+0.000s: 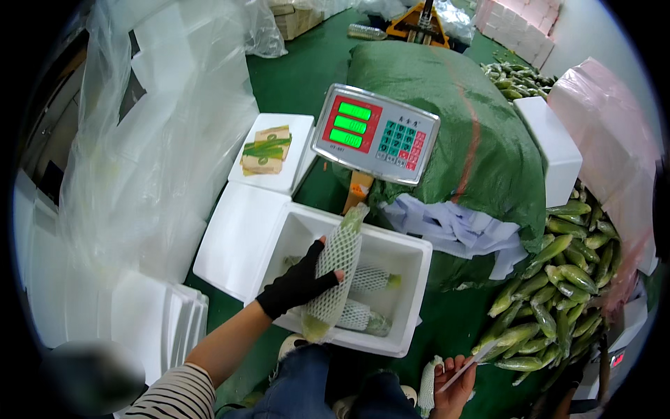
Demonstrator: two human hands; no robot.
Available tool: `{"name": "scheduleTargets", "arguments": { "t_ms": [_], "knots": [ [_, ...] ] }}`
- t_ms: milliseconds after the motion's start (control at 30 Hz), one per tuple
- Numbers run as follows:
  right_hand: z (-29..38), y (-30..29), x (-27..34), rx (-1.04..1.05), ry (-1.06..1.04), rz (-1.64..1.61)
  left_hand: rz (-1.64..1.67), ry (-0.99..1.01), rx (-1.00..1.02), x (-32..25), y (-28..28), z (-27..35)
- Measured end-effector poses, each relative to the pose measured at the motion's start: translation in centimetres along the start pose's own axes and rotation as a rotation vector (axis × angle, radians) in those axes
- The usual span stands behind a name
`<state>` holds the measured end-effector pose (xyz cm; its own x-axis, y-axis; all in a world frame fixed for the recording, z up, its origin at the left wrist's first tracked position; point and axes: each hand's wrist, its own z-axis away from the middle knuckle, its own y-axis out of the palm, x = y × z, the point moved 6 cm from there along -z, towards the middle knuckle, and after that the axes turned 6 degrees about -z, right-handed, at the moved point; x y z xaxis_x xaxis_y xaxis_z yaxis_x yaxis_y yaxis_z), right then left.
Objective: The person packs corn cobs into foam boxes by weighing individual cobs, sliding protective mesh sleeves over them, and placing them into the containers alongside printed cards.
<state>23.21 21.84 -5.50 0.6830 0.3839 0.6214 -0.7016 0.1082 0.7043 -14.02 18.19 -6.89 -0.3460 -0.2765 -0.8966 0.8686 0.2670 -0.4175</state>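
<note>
My left hand (301, 283), in a black fingerless glove, grips an ear of corn in a white foam net (340, 256), tilted over a white foam box (426, 272). Inside the box lie several more netted ears (369, 278), partly hidden by the held one. Bare and low at the right, my right hand (456, 385) holds a thin white strip (467, 366) between thumb and fingers. Another white foam net (427, 385), apparently around an ear, is just left of that hand. A scale display (375, 134) with lit green readouts stands behind the box.
Foam lids (241, 238) adjoin the box at left; one farther back bears banded labels (266, 150). A green woven sack (439, 78) carries white paper strips (455, 225). Many wrapped corn ears (555, 293) lie piled at right. Plastic-covered foam stacks (157, 131) fill the left. A yellow pallet truck (419, 23) stands behind.
</note>
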Motion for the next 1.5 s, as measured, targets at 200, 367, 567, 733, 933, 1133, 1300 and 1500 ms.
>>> {"name": "scheduleTargets", "arguments": {
  "t_ms": [200, 367, 567, 733, 933, 1133, 1300, 1500],
  "knots": [
    [0.2, -2.1, 1.1, -0.121, 0.077, -0.007, 0.016, -0.013, -0.172, -0.2, -3.9, 2.9],
    [0.1, -2.0, 0.9, -0.08, 0.099, -0.073, 0.119, -0.066, -0.227, -0.2, -6.0, 4.7],
    [-0.4, 0.5, 1.5, 0.035, 0.062, -0.035, 0.316, 0.095, -0.318, -3.7, -5.9, 6.9],
    [-1.2, 5.8, 0.1, 0.27, -0.09, 0.712, 0.805, 0.022, 0.409, -8.7, 0.3, 8.8],
    [0.8, 17.6, -5.9, 1.137, -0.228, 1.403, -0.087, 0.179, 0.256, -6.2, -2.3, 12.2],
    [-6.7, 13.3, -11.6, 0.36, 0.156, 0.717, 0.324, -0.34, -0.378, -1.5, -11.0, 16.0],
    [-7.1, 15.0, -20.5, 0.331, 0.588, 0.415, 0.507, -0.169, -0.68, -1.2, -12.9, 16.2],
    [-4.6, 15.0, -16.4, 0.642, 1.026, -0.296, 0.581, -0.206, -0.659, 0.6, -11.9, 16.8]
  ]
}}
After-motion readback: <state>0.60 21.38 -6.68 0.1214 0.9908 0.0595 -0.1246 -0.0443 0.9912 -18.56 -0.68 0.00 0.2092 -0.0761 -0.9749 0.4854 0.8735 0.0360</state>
